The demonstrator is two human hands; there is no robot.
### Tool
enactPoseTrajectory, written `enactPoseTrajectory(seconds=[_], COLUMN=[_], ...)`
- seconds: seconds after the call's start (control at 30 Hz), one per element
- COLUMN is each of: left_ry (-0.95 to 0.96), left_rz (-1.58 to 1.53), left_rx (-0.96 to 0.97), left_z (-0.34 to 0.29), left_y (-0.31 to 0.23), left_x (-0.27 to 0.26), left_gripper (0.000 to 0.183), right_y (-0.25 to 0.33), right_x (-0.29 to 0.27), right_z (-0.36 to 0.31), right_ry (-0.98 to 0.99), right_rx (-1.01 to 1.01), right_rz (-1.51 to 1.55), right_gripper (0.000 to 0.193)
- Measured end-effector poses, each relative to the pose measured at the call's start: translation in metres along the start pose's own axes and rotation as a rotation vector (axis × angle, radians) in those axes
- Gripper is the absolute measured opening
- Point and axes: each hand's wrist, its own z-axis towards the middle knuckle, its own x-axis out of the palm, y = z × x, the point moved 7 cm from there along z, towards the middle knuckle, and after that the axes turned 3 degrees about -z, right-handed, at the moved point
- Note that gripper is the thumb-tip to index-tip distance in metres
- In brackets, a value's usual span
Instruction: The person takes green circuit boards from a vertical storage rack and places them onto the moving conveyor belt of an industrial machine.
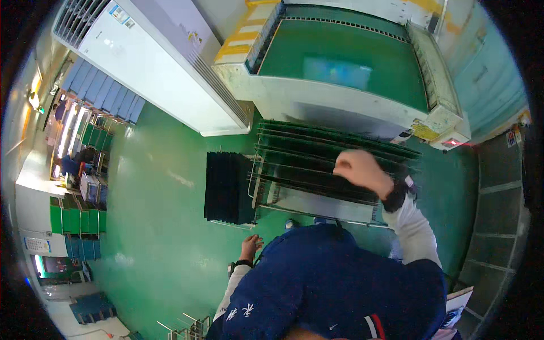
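My right hand (362, 171) is over a wire rack (253, 180) with several dark flat panels (309, 148) set in rows. Its fingers curl together near the panels' upper edges, and I cannot make out what, if anything, is in them. My left hand (250, 247) hangs low by my side, its fingers loosely bent and apart, holding nothing I can see. Just beyond it stands a tight stack of dark panels (229, 188) in another wire holder. A pale flat surface (323, 203) shows at the near side of the larger rack.
A white machine with a green belt bed (340, 56) stands past the rack. To its left is a tall white air conditioner (153, 62). A grey metal frame (498, 226) lines the right. More racks with green panels (76, 220) stand at far left; a metal rack (190, 327) is at lower left.
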Motion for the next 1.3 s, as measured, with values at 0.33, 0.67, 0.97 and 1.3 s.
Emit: enactPoseTrajectory(seconds=[0.33,0.67,0.97,1.3], left_ry=[0.061,0.219,0.154,0.247], left_rz=[0.105,0.348,0.26,0.17], left_rx=[-0.074,0.066,-0.11,-0.165], left_z=[0.013,0.003,-0.009,0.001], left_y=[-0.01,-0.023,-0.024,-0.016], left_x=[0.001,-0.006,-0.013,-0.01], left_gripper=[0.042,0.038,0.036,0.041], right_y=[0.026,0.035,0.062,0.003], right_x=[0.072,0.091,0.107,0.134], right_z=[-0.079,-0.091,-0.135,-0.07], right_ry=[-0.114,-0.238,-0.316,-0.076], right_rx=[0.043,0.074,0.119,0.205], right_rz=[-0.117,-0.223,-0.412,-0.326], right_gripper=[0.028,0.024,0.053,0.015])
